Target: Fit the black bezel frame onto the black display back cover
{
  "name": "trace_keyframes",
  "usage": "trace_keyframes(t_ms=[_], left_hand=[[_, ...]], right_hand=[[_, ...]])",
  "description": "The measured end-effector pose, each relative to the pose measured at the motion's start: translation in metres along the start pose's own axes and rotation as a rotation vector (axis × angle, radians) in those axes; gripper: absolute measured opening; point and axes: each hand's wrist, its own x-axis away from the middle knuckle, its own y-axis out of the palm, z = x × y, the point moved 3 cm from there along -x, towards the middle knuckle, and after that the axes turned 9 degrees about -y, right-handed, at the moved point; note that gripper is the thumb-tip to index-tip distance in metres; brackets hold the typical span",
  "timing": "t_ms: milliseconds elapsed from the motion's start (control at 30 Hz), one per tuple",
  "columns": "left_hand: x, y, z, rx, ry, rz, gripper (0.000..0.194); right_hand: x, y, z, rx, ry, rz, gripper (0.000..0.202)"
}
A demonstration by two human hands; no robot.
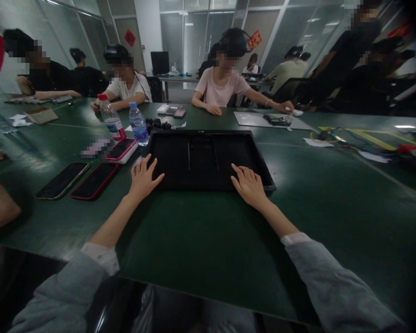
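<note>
A black rectangular frame [203,186], like a monitor bezel or shallow tray, lies flat on the green table [194,236] in front of me. At its left edge is my left hand [143,178], fingers spread and nothing held. My right hand [249,185] rests over the near right part of the frame, its fingers apart and holding nothing. Thin light lines run across the dark inside of the frame. Whether the fingertips press on it cannot be made out.
Left of the frame are a red-capped bottle [111,119], a blue-capped bottle [138,125] and several phones [95,181]. Wires [364,141] lie at the right. People sit across the table; someone's arm [0,203] is at the left edge.
</note>
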Motion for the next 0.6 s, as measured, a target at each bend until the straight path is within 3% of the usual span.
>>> trace_keyframes(t_ms=[367, 600], left_hand=[[0.001, -0.002, -0.001, 0.065, 0.005, 0.016, 0.065], [-0.004, 0.007, -0.021, 0.205, -0.079, 0.06, 0.076]], right_hand=[[-0.001, -0.003, -0.001, -0.021, 0.021, 0.028, 0.061], [0.004, -0.006, 0.003, -0.141, 0.073, 0.067, 0.06]])
